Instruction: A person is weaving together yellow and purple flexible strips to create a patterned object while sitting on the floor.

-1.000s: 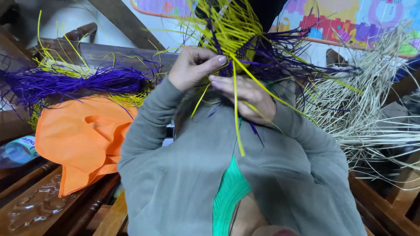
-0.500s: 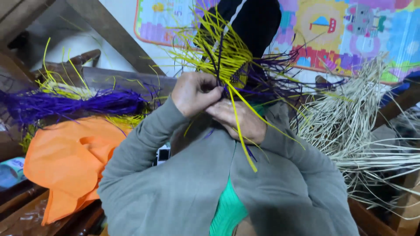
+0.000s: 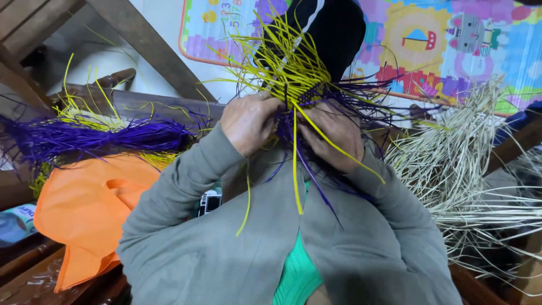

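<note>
Two hands, left hand (image 3: 248,123) and right hand (image 3: 333,135), pinch closed on the yellow and purple woven strips (image 3: 293,79) held up centre; loose strands could slip and unravel if either grip slackens.

A woven piece of yellow and purple strips (image 3: 296,85) is being held upright between the left hand (image 3: 248,121) and the right hand (image 3: 333,135). Its loose yellow ends are fanning out above the hands, while purple and yellow strands are hanging down below them.
</note>
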